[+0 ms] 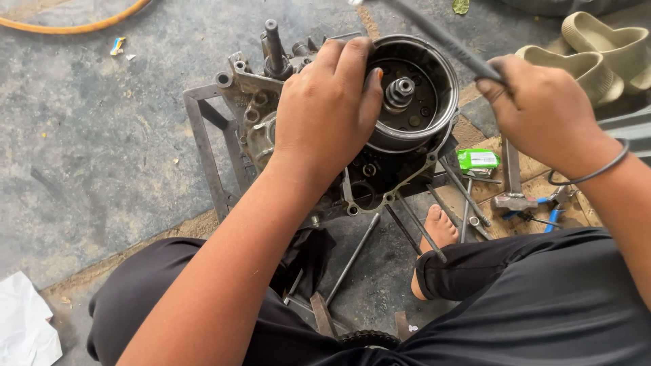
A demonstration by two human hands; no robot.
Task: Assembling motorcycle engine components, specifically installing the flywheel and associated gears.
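Here, an engine block point(271, 115) was seen resting on a metal frame point(203, 142) on the concrete floor point(102, 135), between the knees of a seated person. The left hand point(325, 108) was spread flat over the rim of the round steel drum point(413, 88), fingers pressed down rather than clenched, while the right hand point(539, 108) was closed around a long dark rod point(441, 37) angled above it. The work was judged best done with the drum held firmly steady and the rod kept clear of the central shaft point(400, 89). The drum looked greasy and worn. A hammer point(512, 183) and a green packet point(479, 160) lay nearby.
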